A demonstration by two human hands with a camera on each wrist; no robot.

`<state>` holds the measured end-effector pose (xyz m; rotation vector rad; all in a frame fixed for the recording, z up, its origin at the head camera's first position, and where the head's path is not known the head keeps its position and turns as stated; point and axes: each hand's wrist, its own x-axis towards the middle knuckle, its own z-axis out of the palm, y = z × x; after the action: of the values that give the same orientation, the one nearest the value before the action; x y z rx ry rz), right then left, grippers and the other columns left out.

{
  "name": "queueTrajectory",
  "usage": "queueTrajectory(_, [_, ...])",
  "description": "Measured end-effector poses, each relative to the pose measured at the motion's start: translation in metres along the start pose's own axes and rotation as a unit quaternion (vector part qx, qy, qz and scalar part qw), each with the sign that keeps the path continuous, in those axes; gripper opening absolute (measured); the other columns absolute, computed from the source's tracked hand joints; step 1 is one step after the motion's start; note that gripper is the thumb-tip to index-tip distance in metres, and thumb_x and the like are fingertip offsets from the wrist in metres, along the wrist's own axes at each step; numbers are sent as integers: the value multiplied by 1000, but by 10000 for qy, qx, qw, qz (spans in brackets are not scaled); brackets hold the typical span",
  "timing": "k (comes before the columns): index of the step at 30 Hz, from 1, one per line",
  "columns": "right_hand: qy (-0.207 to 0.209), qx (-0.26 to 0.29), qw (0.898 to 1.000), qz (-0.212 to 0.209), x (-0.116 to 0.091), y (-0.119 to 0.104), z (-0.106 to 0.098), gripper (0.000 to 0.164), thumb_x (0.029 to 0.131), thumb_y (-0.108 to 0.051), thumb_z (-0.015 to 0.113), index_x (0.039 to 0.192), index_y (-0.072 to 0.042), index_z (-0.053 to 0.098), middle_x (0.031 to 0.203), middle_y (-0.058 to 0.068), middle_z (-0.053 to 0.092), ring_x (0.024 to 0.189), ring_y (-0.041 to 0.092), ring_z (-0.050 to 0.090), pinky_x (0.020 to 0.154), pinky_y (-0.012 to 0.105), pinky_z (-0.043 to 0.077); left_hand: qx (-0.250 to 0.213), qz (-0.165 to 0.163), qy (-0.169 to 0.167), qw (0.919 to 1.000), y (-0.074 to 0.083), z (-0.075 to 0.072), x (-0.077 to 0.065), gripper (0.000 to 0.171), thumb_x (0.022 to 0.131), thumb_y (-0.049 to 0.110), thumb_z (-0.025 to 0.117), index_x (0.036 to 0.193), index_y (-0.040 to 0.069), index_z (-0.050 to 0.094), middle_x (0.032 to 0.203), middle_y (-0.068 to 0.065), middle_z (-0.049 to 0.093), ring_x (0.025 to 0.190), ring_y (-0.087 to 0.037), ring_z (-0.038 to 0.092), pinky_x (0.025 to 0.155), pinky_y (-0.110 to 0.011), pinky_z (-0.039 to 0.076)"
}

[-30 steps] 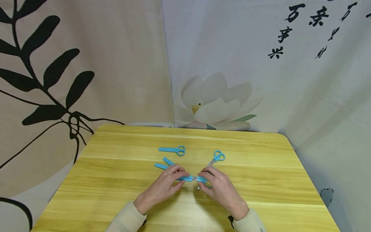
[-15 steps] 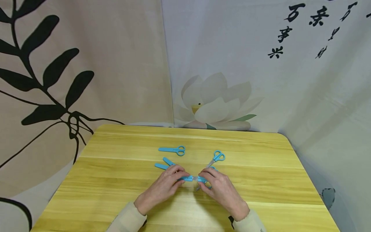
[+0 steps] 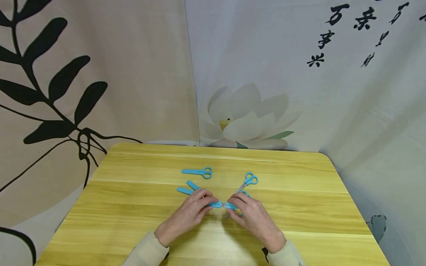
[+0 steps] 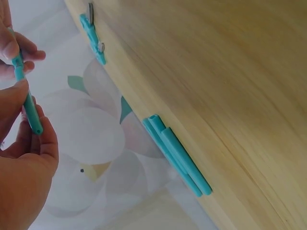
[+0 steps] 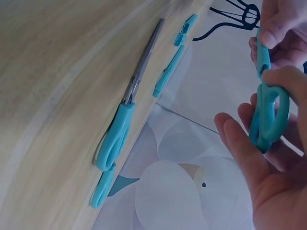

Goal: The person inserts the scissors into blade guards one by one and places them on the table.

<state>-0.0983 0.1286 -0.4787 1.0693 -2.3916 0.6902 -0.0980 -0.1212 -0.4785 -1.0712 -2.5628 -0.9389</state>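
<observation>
My left hand [image 3: 191, 208] pinches a blue blade sheath [image 3: 215, 204] between thumb and fingers. Facing it, my right hand [image 3: 249, 212] holds a small pair of scissors by its blue handles [image 5: 276, 117]. A short stretch of the scissors' metal blade [image 3: 223, 204] shows between handle and sheath, the rest being inside the sheath. Both hands are up off the table, sheath and scissors lined up end to end. Under the right hand lie other scissors [image 5: 115, 134], unsheathed and partly hidden in the head view.
Two loose blue sheaths [image 4: 177, 155] lie past the left hand. Sheathed scissors [image 3: 197, 172] rest farther back on the wooden table [image 3: 139, 173]. Bare-bladed scissors [image 3: 250, 179] lie beyond the right hand, blade toward it. A printed curtain [image 3: 253, 55] hangs behind the table.
Both hands stay almost still with the sheath and scissors. Compared with a second ago, a blue handle now shows just behind the right hand.
</observation>
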Motion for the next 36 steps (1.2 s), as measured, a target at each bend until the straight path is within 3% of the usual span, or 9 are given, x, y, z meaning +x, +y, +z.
queueTrajectory(17, [45,130,9999,-66,0,-1,1,24,79,-10,91,97,-9,75,103,1,71,84,12,70,69,20,57,-107,277,43,9995,-2,0,1,24,92,0,76,114,10,75,111,1,63,100,-14,60,83,-25,55])
queueTrajectory(36, [139,303,9993,-185,0,0,3,25,79,-9,90,98,-7,75,103,1,70,82,12,70,68,18,56,-491,221,38,9985,-2,-1,0,25,91,1,77,115,9,76,111,0,65,100,-14,61,81,-25,55])
